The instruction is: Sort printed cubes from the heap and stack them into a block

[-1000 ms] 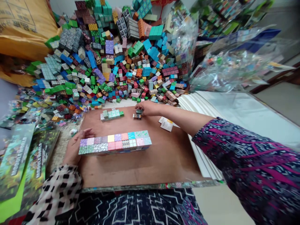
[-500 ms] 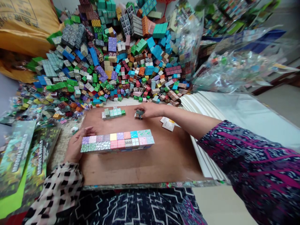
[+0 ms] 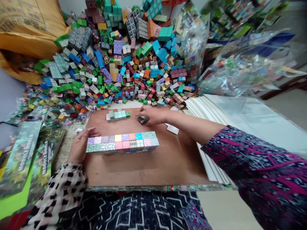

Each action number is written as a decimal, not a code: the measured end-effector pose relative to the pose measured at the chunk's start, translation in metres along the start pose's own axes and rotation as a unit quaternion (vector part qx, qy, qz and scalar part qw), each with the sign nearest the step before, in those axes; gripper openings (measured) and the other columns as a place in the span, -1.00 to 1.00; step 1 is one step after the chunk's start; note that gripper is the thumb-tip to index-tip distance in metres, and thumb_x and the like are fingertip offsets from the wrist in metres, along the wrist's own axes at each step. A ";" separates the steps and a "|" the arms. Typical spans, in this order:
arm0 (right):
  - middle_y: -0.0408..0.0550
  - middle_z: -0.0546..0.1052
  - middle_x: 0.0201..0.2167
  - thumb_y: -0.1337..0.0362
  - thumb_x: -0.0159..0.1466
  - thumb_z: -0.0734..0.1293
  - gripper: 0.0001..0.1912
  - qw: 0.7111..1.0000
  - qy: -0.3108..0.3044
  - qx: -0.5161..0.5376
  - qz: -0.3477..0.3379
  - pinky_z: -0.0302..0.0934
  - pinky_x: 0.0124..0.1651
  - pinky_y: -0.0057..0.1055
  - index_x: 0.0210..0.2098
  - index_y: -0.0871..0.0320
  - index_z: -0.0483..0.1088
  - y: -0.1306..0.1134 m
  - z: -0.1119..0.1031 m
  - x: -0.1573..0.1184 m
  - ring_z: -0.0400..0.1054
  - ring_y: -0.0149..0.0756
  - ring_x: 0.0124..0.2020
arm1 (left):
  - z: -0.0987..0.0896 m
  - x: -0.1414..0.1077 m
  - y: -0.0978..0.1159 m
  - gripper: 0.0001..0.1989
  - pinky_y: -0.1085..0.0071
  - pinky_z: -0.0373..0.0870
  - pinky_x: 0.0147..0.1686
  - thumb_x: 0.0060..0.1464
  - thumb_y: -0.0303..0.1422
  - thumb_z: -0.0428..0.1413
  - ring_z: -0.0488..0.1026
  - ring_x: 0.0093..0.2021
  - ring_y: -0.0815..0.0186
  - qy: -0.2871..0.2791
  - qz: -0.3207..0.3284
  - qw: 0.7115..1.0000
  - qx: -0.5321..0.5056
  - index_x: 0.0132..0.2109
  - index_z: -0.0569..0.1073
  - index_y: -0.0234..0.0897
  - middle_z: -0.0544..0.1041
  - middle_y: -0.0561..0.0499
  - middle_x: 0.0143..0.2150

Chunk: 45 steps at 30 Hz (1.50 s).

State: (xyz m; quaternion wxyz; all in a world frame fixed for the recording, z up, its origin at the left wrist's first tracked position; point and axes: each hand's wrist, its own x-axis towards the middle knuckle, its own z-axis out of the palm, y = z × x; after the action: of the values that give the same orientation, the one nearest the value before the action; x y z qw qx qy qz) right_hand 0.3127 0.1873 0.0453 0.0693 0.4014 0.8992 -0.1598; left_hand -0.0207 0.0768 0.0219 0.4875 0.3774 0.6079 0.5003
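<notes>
A long two-deep row of patterned cubes [image 3: 122,142] lies on the brown board [image 3: 144,172]. My left hand [image 3: 79,145] rests against the row's left end, its fingers stretched out past the far corner rather than wrapped round it. Farther back on the board, my right hand [image 3: 152,115] has its fingers closed on a small dark patterned block [image 3: 142,120], which is tilted and partly hidden by the fingertips. To the left of that hand sits a small cluster of pale and green cubes [image 3: 118,115].
Behind the board rises a big heap of coloured cubes [image 3: 134,70]. White sheets [image 3: 203,143] are stacked at the right, below clear plastic bags [image 3: 240,73]. Small white cards [image 3: 172,128] lie near the right forearm. Printed "MODULE WORLD" packages [image 3: 21,150] lie at the left.
The small dark block has turned and tilted in my right hand's fingers. My left hand stays at the end of the row. The whole view has shifted slightly.
</notes>
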 end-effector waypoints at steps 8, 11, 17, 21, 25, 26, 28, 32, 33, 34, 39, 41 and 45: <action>0.09 0.50 -0.02 0.35 0.15 0.41 -0.57 0.997 0.032 0.054 0.039 0.23 0.01 -0.27 0.03 0.15 0.44 0.002 -0.013 0.000 0.38 -0.08 -0.02 | -0.005 -0.032 0.010 -0.55 0.37 0.44 -0.03 0.05 0.02 0.22 0.51 -0.07 0.24 0.017 0.107 0.992 -0.061 -0.07 0.55 -0.22 0.58 -0.06 -0.11; 0.04 0.51 -0.04 0.31 0.17 0.40 -0.59 0.990 0.088 0.083 0.077 0.24 -0.06 -0.29 0.03 0.13 0.44 -0.020 -0.042 -0.006 0.40 -0.10 -0.06 | -0.009 -0.051 0.018 -0.54 0.25 0.27 0.23 0.08 0.00 0.21 0.39 0.18 0.13 -0.028 0.161 0.986 -0.021 0.02 0.54 -0.17 0.50 -0.09 0.12; -0.08 0.55 -0.12 0.21 0.18 0.41 -0.63 0.984 0.105 0.133 -0.048 0.22 -0.23 -0.40 -0.01 0.07 0.45 -0.138 -0.094 -0.025 0.41 -0.23 -0.19 | -0.016 -0.066 0.025 -0.37 0.20 0.08 0.36 -0.02 -0.11 0.31 0.19 0.35 0.03 -0.125 0.128 0.982 0.051 0.19 0.44 -0.14 0.36 -0.09 0.28; -0.06 0.55 -0.24 0.26 0.17 0.39 -0.79 0.989 0.057 0.081 -0.113 0.11 -0.36 -0.42 -0.18 0.11 0.50 -0.190 -0.088 -0.021 0.37 -0.31 -0.31 | -0.018 -0.060 0.018 -0.39 0.16 0.12 0.35 -0.05 -0.10 0.33 0.25 0.31 0.01 -0.127 0.115 0.984 0.051 0.15 0.48 -0.15 0.42 -0.08 0.23; -0.04 0.52 -0.36 0.24 0.12 0.41 -0.77 0.990 0.051 0.058 -0.115 -0.02 -0.44 -0.39 -0.22 0.16 0.48 -0.200 -0.072 -0.007 0.30 -0.32 -0.42 | -0.022 -0.056 0.012 -0.35 0.07 0.05 0.37 -0.04 -0.06 0.32 0.21 0.33 -0.02 -0.130 0.124 0.982 0.060 0.17 0.46 -0.20 0.39 -0.12 0.25; -0.03 0.51 -0.36 0.25 0.11 0.41 -0.76 0.992 0.047 0.053 -0.108 -0.03 -0.44 -0.39 -0.22 0.17 0.48 -0.200 -0.071 -0.005 0.30 -0.32 -0.42 | -0.024 -0.055 0.011 -0.34 0.06 0.03 0.38 -0.03 -0.06 0.31 0.20 0.34 -0.02 -0.135 0.127 0.980 0.065 0.19 0.44 -0.20 0.37 -0.12 0.27; -0.02 0.51 -0.37 0.26 0.10 0.41 -0.74 0.993 0.043 0.049 -0.098 -0.03 -0.44 -0.40 -0.21 0.20 0.48 -0.202 -0.071 -0.003 0.29 -0.33 -0.42 | -0.027 -0.055 0.010 -0.34 0.05 0.00 0.40 0.02 -0.06 0.28 0.17 0.36 -0.01 -0.150 0.137 0.976 0.076 0.23 0.40 -0.17 0.34 -0.09 0.30; -0.03 0.51 -0.36 0.29 0.14 0.39 -0.75 0.992 0.052 0.051 -0.102 0.00 -0.41 -0.41 -0.18 0.20 0.48 -0.205 -0.074 -0.004 0.30 -0.35 -0.40 | -0.030 -0.053 0.010 -0.40 0.07 -0.04 0.41 0.09 -0.09 0.24 0.13 0.38 0.04 -0.173 0.154 0.968 0.100 0.25 0.37 -0.08 0.30 0.00 0.33; -0.03 0.51 -0.35 0.28 0.15 0.38 -0.75 0.993 0.052 0.049 -0.097 0.01 -0.40 -0.42 -0.17 0.20 0.48 -0.205 -0.074 -0.004 0.30 -0.34 -0.39 | -0.030 -0.053 0.010 -0.40 0.07 -0.05 0.42 0.09 -0.09 0.23 0.12 0.38 0.05 -0.178 0.154 0.966 0.102 0.26 0.36 -0.07 0.29 0.01 0.33; -0.03 0.50 -0.35 0.26 0.16 0.38 -0.75 0.994 0.049 0.045 -0.088 0.02 -0.40 -0.41 -0.17 0.19 0.48 -0.205 -0.074 -0.003 0.30 -0.34 -0.39 | -0.031 -0.053 0.011 -0.40 0.08 -0.05 0.42 0.09 -0.09 0.23 0.11 0.39 0.05 -0.184 0.152 0.966 0.102 0.26 0.36 -0.06 0.28 0.02 0.34; -0.01 0.49 -0.33 0.22 0.18 0.38 -0.77 0.995 0.050 0.036 -0.080 0.01 -0.41 -0.40 -0.19 0.20 0.48 -0.205 -0.069 -0.001 0.29 -0.34 -0.40 | -0.032 -0.052 0.008 -0.34 0.11 -0.07 0.42 0.07 -0.07 0.25 0.07 0.40 0.05 -0.196 0.142 0.966 0.088 0.28 0.33 -0.06 0.23 0.04 0.37; 0.00 0.49 -0.31 0.21 0.16 0.40 -0.75 0.994 0.059 0.036 -0.087 0.01 -0.42 -0.40 -0.20 0.20 0.48 -0.205 -0.069 -0.002 0.28 -0.34 -0.40 | -0.031 -0.051 0.007 -0.34 0.09 -0.06 0.42 0.07 -0.05 0.24 0.09 0.39 0.04 -0.193 0.146 0.966 0.085 0.27 0.34 -0.10 0.25 0.00 0.35; 0.01 0.49 -0.32 0.23 0.14 0.40 -0.74 0.998 0.036 0.040 -0.038 0.00 -0.42 -0.39 -0.19 0.22 0.50 -0.209 -0.072 -0.007 0.29 -0.32 -0.40 | -0.027 -0.048 0.008 -0.37 0.06 0.06 0.37 0.07 -0.01 0.22 0.22 0.32 -0.01 -0.180 0.146 0.970 0.080 0.22 0.41 -0.18 0.36 -0.08 0.28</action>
State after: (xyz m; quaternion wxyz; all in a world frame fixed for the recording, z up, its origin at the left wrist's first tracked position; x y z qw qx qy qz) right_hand 0.1624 0.0757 0.1633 0.0142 0.3745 0.9087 -0.1839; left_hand -0.0353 0.0270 0.0410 0.4783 0.5838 0.4869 0.4398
